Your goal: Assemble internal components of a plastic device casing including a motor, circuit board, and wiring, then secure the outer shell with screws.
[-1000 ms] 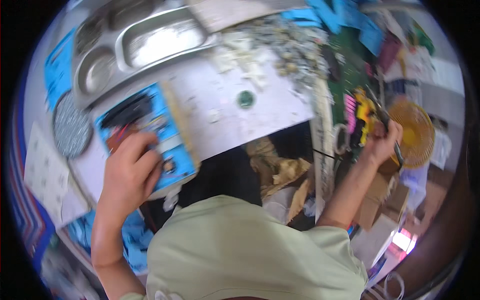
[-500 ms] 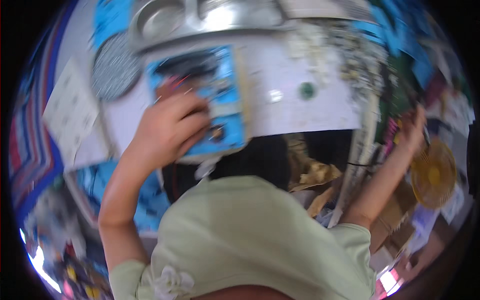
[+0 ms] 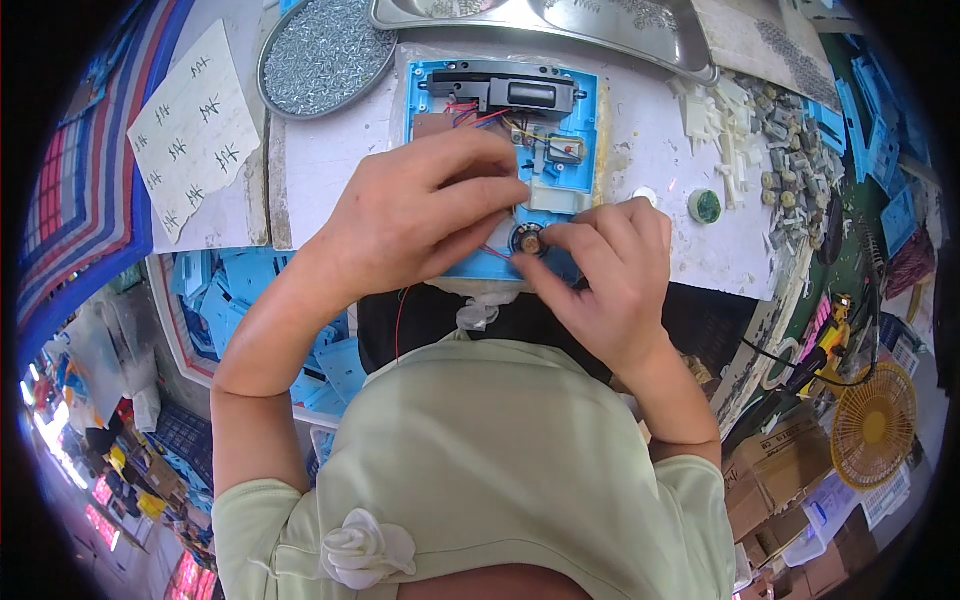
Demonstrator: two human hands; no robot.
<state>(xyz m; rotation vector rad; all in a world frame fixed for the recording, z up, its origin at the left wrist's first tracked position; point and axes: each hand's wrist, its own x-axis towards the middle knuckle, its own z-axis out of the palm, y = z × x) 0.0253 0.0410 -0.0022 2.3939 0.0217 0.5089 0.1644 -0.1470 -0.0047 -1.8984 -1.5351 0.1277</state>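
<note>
A light blue plastic housing (image 3: 572, 90) lies on the white table, fitted with a black slotted part (image 3: 532, 95), a small metal-framed part (image 3: 566, 150) and thin red wires (image 3: 466, 108). Over its left half is my left hand (image 3: 425, 205), fingers pressed together; whatever they pinch is hidden. A small round speaker (image 3: 526, 239) sits in the near part of the housing. The thumb and index finger of my right hand (image 3: 615, 275) close on its edge. One red wire (image 3: 401, 318) hangs down beneath my left hand.
A round tray of screws (image 3: 325, 62) and a steel tray (image 3: 560, 25) stand at the back. White plastic pieces (image 3: 722, 130) and small motors (image 3: 795, 150) are heaped at right, near a green round pot (image 3: 705, 206). Blue housings (image 3: 235, 290) fill a bin at left.
My right hand has come from the far right, beside the table, to the speaker. My left hand stays over the housing, fingertips now closer to the speaker. The view has shifted and sharpened.
</note>
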